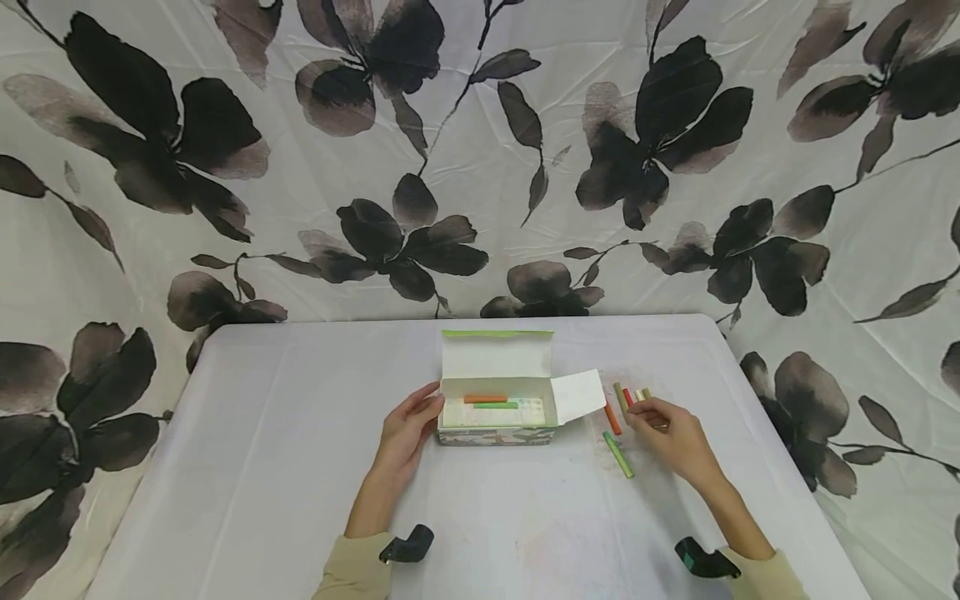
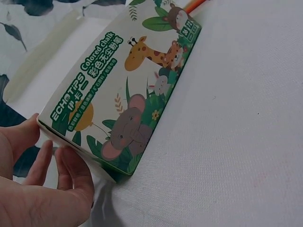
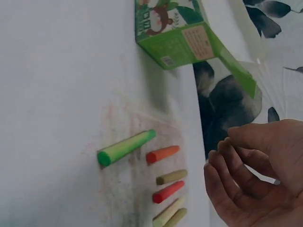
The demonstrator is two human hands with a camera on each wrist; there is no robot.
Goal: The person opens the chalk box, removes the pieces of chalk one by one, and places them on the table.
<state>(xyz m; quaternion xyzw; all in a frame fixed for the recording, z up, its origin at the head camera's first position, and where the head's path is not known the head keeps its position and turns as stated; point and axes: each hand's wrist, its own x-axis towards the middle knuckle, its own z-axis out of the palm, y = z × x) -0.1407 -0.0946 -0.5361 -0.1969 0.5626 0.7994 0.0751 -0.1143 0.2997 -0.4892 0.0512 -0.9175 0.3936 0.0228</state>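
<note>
In the head view, a white-and-green printed cardboard box point(image 1: 495, 437) is sitting lid-up on the white cloth-covered surface point(image 1: 300, 433), its lid pointing to 12 o'clock and its side flap to 3. The left hand point(image 1: 405, 429) is holding its 9 o'clock end. Inside, an orange chalk stick point(image 1: 485, 399) and a slim green chalk stick point(image 1: 495, 406) are lying. The right hand point(image 1: 671, 433) is hovering at the box's 3 o'clock, beside loose coloured chalk sticks point(image 1: 612, 419).

In the left wrist view, the fingers are curling against the box's end; the thin card is probably being light but dentable, so its folded edges are offering the best hold.

In the right wrist view, the thumb and fingers are narrowing together; I cannot tell whether they are holding anything. A thick green chalk stick point(image 3: 126, 148) is lying at the hand's 9 o'clock. Chalk is likely being light, brittle and dusty-slick (pink smudges are marking the cloth), so a gentle mid-length pinch is suiting it.
</note>
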